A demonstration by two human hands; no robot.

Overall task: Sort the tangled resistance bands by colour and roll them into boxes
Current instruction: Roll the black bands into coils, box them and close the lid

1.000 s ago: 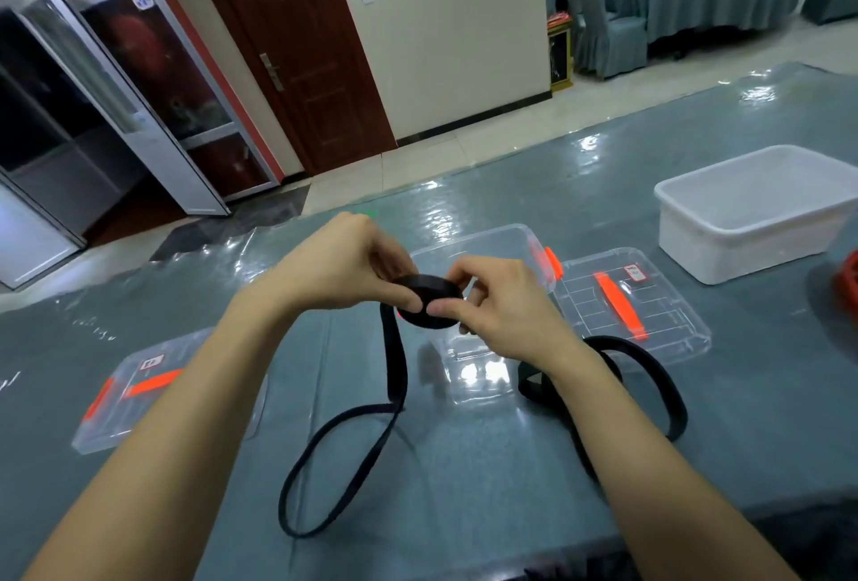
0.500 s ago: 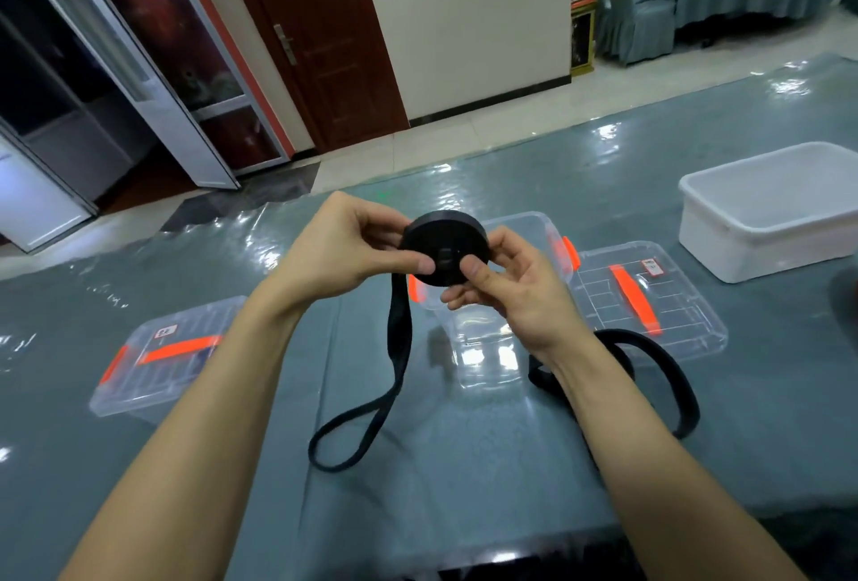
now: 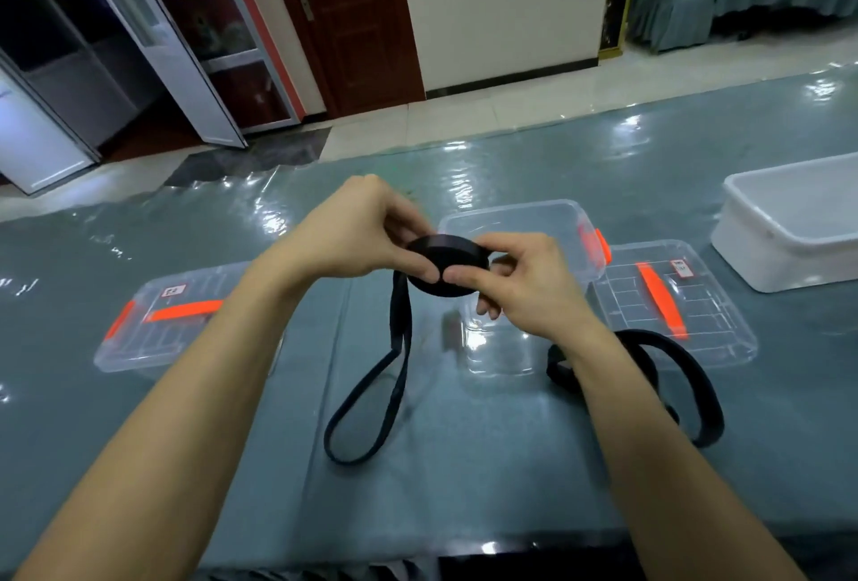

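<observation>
Your left hand (image 3: 353, 232) and right hand (image 3: 520, 283) both pinch the rolled black resistance band (image 3: 448, 264), its loose tail (image 3: 394, 371) dangling above the open clear box (image 3: 520, 227).

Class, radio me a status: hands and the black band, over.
Left hand and right hand pinch the rolled black resistance band. Unrolled loop trails onto grey-green table. Second black band loose by right forearm.

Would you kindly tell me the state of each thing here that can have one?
Black band, partly rolled, tail hanging.
Second black band, unrolled, lying loose.
Middle clear box, open.
Its lid, off, lying beside.
Left clear box, lid on.
White tub, open.
Left hand, gripping black band.
Right hand, gripping black band.
</observation>
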